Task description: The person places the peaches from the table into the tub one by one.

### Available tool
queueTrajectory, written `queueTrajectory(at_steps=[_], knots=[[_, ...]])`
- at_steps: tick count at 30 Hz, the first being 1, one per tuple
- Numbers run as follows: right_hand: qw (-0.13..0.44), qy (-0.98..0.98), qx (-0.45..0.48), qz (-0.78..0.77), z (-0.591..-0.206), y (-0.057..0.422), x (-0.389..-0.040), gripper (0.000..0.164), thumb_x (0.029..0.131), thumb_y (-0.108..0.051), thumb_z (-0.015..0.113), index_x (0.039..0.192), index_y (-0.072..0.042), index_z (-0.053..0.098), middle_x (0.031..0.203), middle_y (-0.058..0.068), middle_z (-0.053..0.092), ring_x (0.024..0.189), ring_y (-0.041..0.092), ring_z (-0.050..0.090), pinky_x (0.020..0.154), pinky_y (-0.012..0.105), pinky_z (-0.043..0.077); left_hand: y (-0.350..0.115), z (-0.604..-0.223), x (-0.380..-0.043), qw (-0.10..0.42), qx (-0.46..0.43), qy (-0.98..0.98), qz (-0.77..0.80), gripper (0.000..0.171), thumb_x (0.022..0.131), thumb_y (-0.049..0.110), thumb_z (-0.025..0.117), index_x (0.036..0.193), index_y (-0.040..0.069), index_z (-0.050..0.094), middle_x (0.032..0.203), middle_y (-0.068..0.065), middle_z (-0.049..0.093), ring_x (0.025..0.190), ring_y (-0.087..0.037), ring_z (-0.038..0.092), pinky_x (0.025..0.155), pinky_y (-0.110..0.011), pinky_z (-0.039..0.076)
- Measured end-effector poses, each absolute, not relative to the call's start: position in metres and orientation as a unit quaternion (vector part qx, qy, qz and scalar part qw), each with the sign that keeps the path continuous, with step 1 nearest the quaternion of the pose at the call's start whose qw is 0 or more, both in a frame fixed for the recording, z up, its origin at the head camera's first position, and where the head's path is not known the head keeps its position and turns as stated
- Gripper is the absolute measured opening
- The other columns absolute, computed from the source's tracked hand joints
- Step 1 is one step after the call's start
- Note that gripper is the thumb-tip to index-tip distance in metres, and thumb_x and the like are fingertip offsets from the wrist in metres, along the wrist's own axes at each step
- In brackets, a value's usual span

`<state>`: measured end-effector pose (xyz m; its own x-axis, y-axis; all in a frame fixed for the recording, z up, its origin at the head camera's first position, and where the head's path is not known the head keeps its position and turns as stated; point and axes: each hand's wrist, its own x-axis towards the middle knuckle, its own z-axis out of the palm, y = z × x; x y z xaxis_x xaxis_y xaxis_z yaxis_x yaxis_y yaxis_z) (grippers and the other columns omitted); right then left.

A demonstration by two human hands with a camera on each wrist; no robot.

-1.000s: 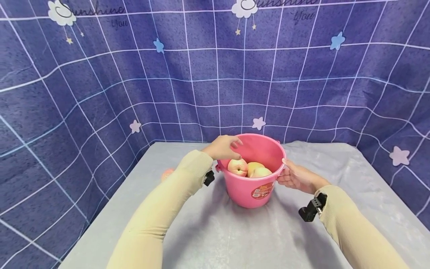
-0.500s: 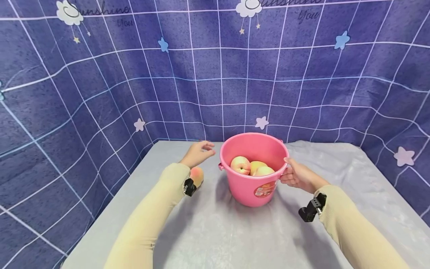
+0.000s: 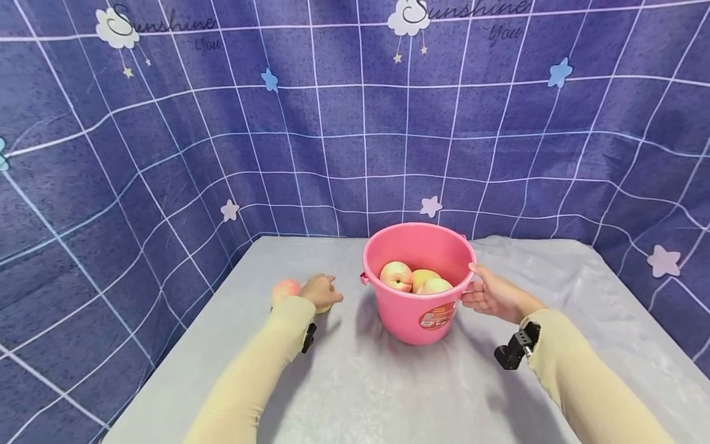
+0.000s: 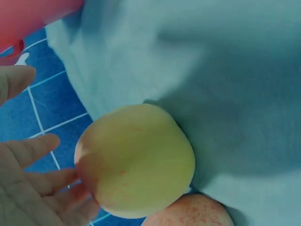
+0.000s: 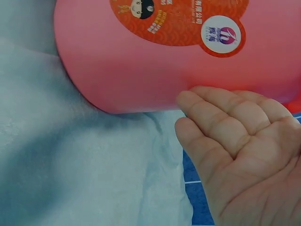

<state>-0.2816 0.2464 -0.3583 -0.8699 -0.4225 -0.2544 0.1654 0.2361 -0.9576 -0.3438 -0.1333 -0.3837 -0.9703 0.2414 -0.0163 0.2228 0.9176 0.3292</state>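
While I had the right hand [image 3: 493,296] grip a round, pink plastic bucket [image 3: 407,319] by its rim, probably to steady it, the left hand [image 3: 318,291] had fingers [image 4: 42,182] loosely spread, holding nothing, seemingly just touching a round, red-blushed yellow peach [image 4: 138,160] on the grey, cloth-covered worktop [image 3: 360,394].

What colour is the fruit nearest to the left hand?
The fruit is mostly yellow with a reddish side; the left wrist view shows it best.
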Motion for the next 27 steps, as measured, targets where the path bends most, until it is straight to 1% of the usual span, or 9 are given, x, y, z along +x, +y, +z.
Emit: queueTrajectory(at_steps=[2,5,8,12,14,17,20,24,27], knots=[[0.236,0.748,-0.085,-0.615,-0.359,0.245,-0.282,0.087,0.099,-0.052,0.011,0.136,0.027,0.017,0.139,0.042,0.028,0.131,0.051,0.028,0.110,0.054,0.021,-0.134,-0.386,-0.343,0.024,0.101,0.983,0.151,0.062,0.077,0.026,0.061,0.130,-0.006,0.053,0.134,-0.022,0.052,0.132,-0.040,0.037,0.109,-0.044,0.030],[0.233,0.748,-0.084,-0.615,-0.360,0.245,-0.282,0.087,0.099,-0.052,0.011,0.136,0.027,0.016,0.139,0.043,0.027,0.131,0.051,0.028,0.110,0.054,0.021,-0.139,-0.388,-0.343,0.025,0.074,0.985,0.156,0.065,0.077,0.025,0.059,0.133,-0.006,0.050,0.138,-0.026,0.046,0.132,-0.043,0.035,0.109,-0.047,0.029],[0.233,0.749,-0.084,-0.615,-0.360,0.246,-0.283,0.088,0.099,-0.052,0.011,0.136,0.028,0.016,0.138,0.043,0.027,0.131,0.052,0.028,0.110,0.054,0.022,-0.146,-0.394,-0.344,0.025,0.061,0.983,0.170,0.065,0.077,0.022,0.059,0.136,-0.002,0.046,0.135,-0.028,0.046,0.127,-0.043,0.040,0.104,-0.048,0.035],[0.231,0.747,-0.083,-0.617,-0.360,0.248,-0.283,0.088,0.099,-0.052,0.011,0.136,0.027,0.016,0.138,0.042,0.028,0.131,0.051,0.029,0.110,0.054,0.022,-0.155,-0.402,-0.348,0.014,0.084,0.975,0.205,0.055,0.076,0.012,0.063,0.127,-0.001,0.049,0.122,-0.024,0.052,0.114,-0.038,0.049,0.094,-0.047,0.043],[0.231,0.747,-0.080,-0.618,-0.360,0.247,-0.283,0.087,0.099,-0.052,0.011,0.136,0.027,0.017,0.138,0.042,0.028,0.131,0.051,0.029,0.110,0.054,0.022,-0.157,-0.404,-0.349,0.013,0.096,0.972,0.216,0.052,0.077,0.009,0.064,0.126,0.000,0.049,0.120,-0.022,0.052,0.112,-0.036,0.049,0.094,-0.046,0.043],[0.231,0.748,-0.078,-0.617,-0.360,0.247,-0.283,0.087,0.099,-0.052,0.012,0.136,0.026,0.019,0.138,0.041,0.029,0.131,0.050,0.030,0.110,0.053,0.021,-0.156,-0.403,-0.349,0.013,0.099,0.971,0.216,0.061,0.078,0.009,0.069,0.133,0.000,0.045,0.125,-0.024,0.052,0.117,-0.038,0.048,0.098,-0.048,0.040],[0.229,0.750,-0.080,-0.616,-0.360,0.247,-0.283,0.087,0.099,-0.052,0.012,0.136,0.026,0.020,0.138,0.041,0.031,0.131,0.050,0.032,0.110,0.054,0.022,-0.152,-0.399,-0.346,0.013,0.076,0.978,0.196,0.074,0.077,0.015,0.075,0.139,-0.002,0.040,0.130,-0.028,0.047,0.120,-0.043,0.046,0.100,-0.050,0.039],[0.227,0.749,-0.085,-0.616,-0.361,0.248,-0.283,0.087,0.099,-0.052,0.011,0.136,0.026,0.021,0.137,0.041,0.033,0.130,0.049,0.034,0.110,0.055,0.022,-0.151,-0.397,-0.342,0.006,0.054,0.983,0.177,0.079,0.071,0.020,0.080,0.135,-0.008,0.044,0.126,-0.031,0.045,0.115,-0.044,0.048,0.099,-0.048,0.040],[0.228,0.748,-0.084,-0.618,-0.362,0.247,-0.283,0.087,0.099,-0.052,0.011,0.136,0.026,0.021,0.137,0.041,0.033,0.130,0.050,0.033,0.110,0.055,0.021,-0.152,-0.400,-0.342,0.005,0.059,0.983,0.173,0.081,0.066,0.019,0.082,0.134,-0.006,0.045,0.124,-0.031,0.045,0.112,-0.043,0.049,0.096,-0.047,0.043]])
